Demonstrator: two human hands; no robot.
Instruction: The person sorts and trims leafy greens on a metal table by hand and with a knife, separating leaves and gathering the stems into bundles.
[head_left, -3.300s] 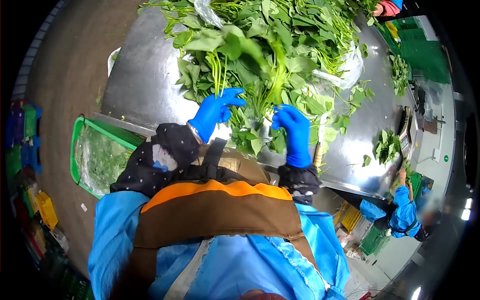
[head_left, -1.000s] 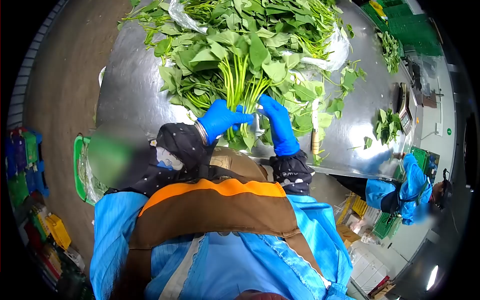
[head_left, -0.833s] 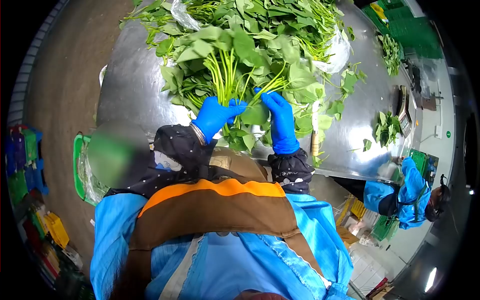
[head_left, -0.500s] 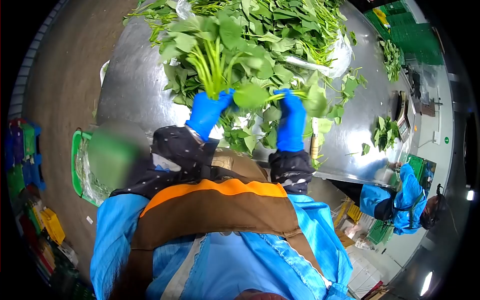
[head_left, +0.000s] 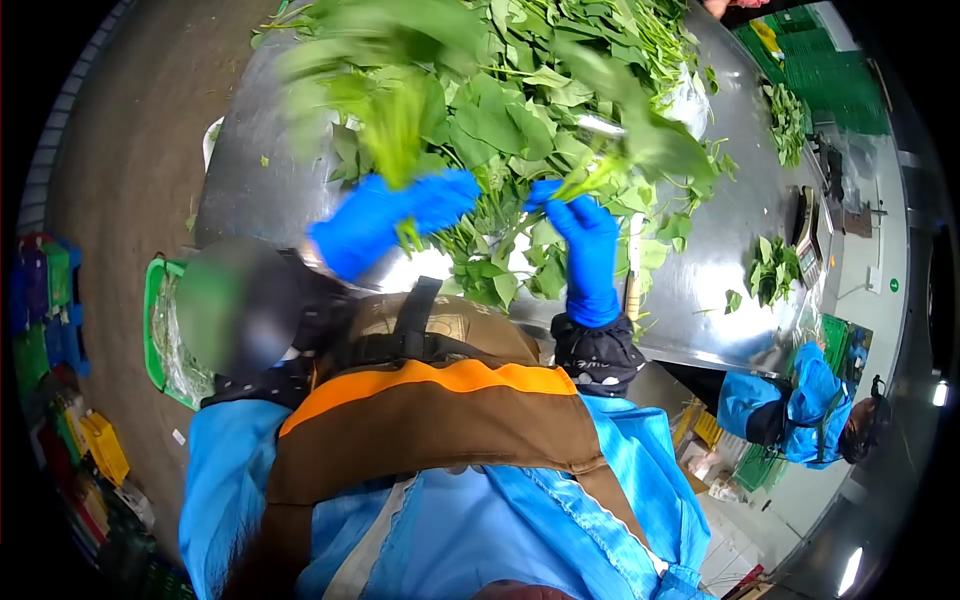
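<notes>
Above the metal counter point(head_left: 262, 190), at the near side of the leafy heap point(head_left: 503, 122), I am holding one thicker bunch point(head_left: 395, 130), blurred, left fingers point(head_left: 455, 188) clamped on it, and one smaller sprig point(head_left: 600, 172), right fingers point(head_left: 576, 214) pinched on it.

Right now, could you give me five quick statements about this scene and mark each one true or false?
1. The left hand grips a leafy bunch. True.
2. The right hand holds a leafy sprig. True.
3. Both hands are bare. False: they wear blue gloves.
4. A heap of greens lies on the metal table. True.
5. A red basket stands at the person's left. False: a green basket stands there.
</notes>
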